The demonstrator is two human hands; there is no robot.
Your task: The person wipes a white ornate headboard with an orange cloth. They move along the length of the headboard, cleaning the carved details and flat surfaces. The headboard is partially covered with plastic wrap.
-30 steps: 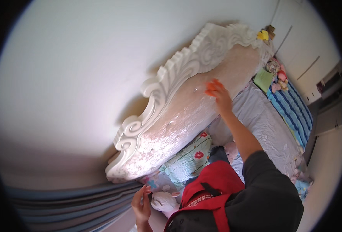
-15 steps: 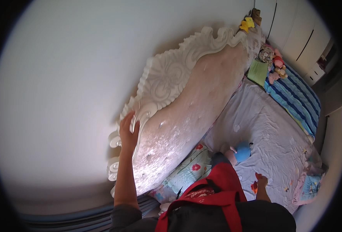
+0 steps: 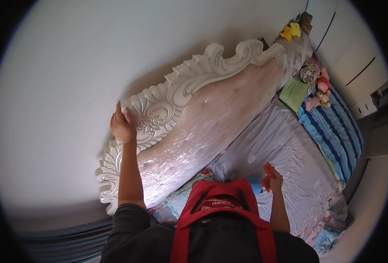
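A large headboard with a white carved scroll frame (image 3: 180, 87) and a shiny tufted pinkish panel (image 3: 202, 127) slants along the wall. My left hand (image 3: 124, 129) is at the upper edge of the carving, fingers extended and apart; whether it presses on the rim I cannot tell. Over the bed, my right hand (image 3: 276, 179) is closed on a crumpled red-orange cloth (image 3: 268, 173), which sticks out past the fingers. Below me the bed has a pale grey sheet (image 3: 297, 140). My red apron (image 3: 222, 193) covers part of the bed and a blue item.
A green pillow (image 3: 293, 94), several plush toys (image 3: 323, 87) and a blue striped quilt (image 3: 329, 122) lie at the bed's far right. Yellow items (image 3: 291, 30) sit beyond the headboard's far end. White cabinets (image 3: 347, 44) stand beyond. A floral pillow (image 3: 183, 197) lies against the headboard.
My left hand has moved up and left along the carved frame. My right hand has risen with the cloth and come inward. The view has shifted, and my body leans further forward.
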